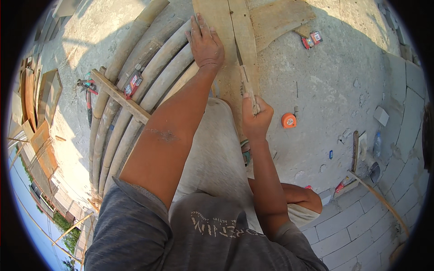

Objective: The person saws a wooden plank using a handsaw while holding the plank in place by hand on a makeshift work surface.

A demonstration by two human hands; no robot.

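My left hand (206, 47) lies with fingers spread on the left part of a pale wooden board (212, 11), beside curved pipes. My right hand (257, 115) is closed round the lower end of a narrow, wood-coloured tool (247, 86), probably a saw, which lines up with a long dark slit running up the board. The blade is too small to make out clearly. A wider wooden sheet (280, 20) lies at the board's upper right.
Several curved pipes (144, 18) lie left, crossed by a batten (120, 95), with a red box (134, 83) and pliers (88, 86). An orange tape measure (289, 120) and another box (311, 39) sit on concrete at right, before a block wall (407, 113).
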